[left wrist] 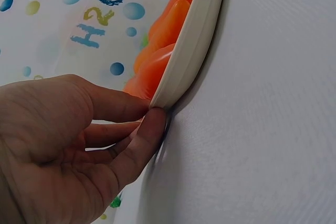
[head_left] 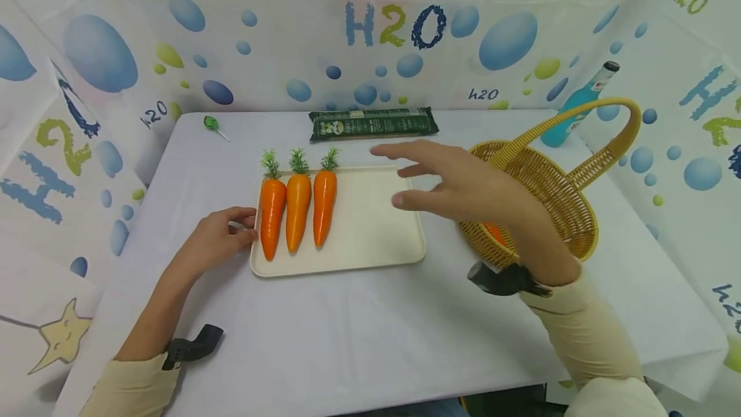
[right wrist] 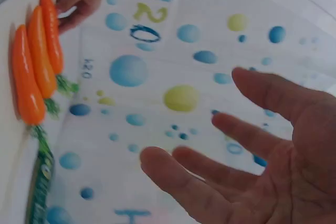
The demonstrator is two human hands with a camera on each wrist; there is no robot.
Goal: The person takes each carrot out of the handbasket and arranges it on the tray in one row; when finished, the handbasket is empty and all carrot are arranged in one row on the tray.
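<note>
Three toy carrots [head_left: 298,212] with green tops lie side by side on the left half of a cream tray [head_left: 376,237]. At the tray's left rim, my left hand [head_left: 217,243] pinches the edge between thumb and fingers; the left wrist view shows this left hand [left wrist: 79,140] close up. My right hand [head_left: 463,179] hovers over the gap between the tray and a wicker basket [head_left: 556,192], fingers spread and holding nothing. In the right wrist view the palm of the right hand [right wrist: 262,166] faces the camera. An orange thing [head_left: 495,233] inside the basket is partly hidden by the right arm.
A dark green packet [head_left: 373,124] lies behind the tray. At the back left is a green lollipop [head_left: 214,126]. Behind the basket, a blue bottle [head_left: 581,105] stands at the back right. The basket's handle [head_left: 625,127] arches upward.
</note>
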